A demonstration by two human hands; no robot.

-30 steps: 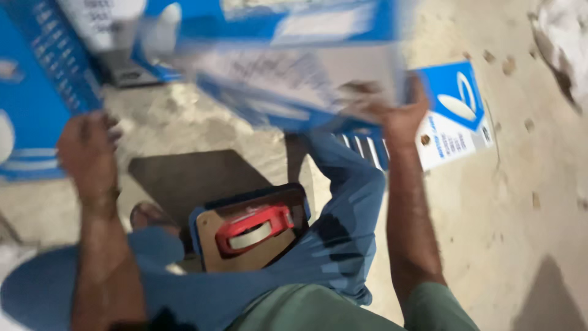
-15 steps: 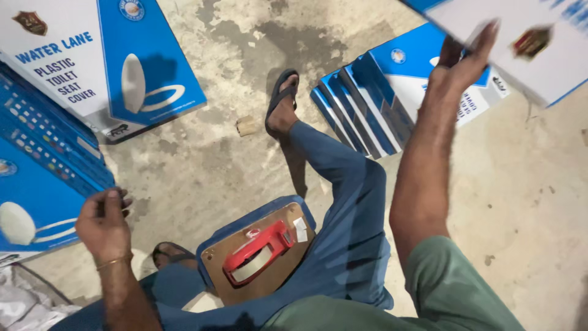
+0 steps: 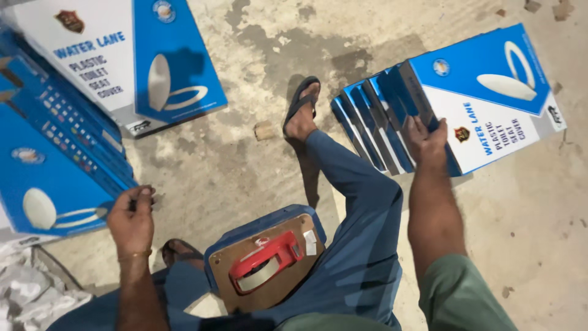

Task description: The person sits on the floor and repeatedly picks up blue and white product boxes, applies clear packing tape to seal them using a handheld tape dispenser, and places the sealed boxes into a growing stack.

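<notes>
While right hand (image 3: 427, 140) grips top box (image 3: 484, 101) at 2 o'clock, left hand (image 3: 131, 214) pinches box (image 3: 55, 190) edge; leaning stack may topple.

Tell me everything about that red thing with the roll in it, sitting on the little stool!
The red plastic tape dispenser lies on its side on a brown board seat of a small blue-edged stool, between the person's legs. Its red handle and frame curve around a roll of pale tape, seen at its lower edge. A small white patch sits on the board just beside it. Neither hand touches it: the left hand is off to one side, near a flat blue box.
</notes>
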